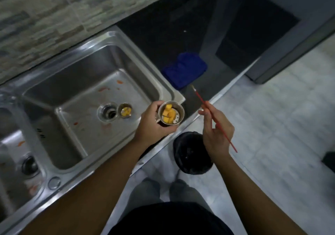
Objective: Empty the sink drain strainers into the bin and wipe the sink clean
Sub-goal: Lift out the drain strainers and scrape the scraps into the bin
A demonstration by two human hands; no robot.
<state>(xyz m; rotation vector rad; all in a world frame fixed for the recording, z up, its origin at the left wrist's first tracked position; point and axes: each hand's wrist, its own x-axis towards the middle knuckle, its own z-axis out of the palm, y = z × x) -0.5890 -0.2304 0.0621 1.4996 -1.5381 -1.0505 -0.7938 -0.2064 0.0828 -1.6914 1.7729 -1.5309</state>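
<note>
Curled fingers of the left hand [152,122] cup a metal strainer [179,107] of yellow cubes [167,114] (held level) over the near right corner of the sink [72,57]. The right hand [216,131] pinches a thin red brush [199,97] between thumb and fingers. The black bin [188,155] stands below, and a second strainer [125,110] sits beside the open drain [108,114].

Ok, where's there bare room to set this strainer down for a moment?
The black countertop is bare between the crumpled blue cloth and the tiled wall. The floor of the steel sink basin is open behind the drain hole, though stained. It is tight beside that hole, where a second small steel strainer sits.
</note>
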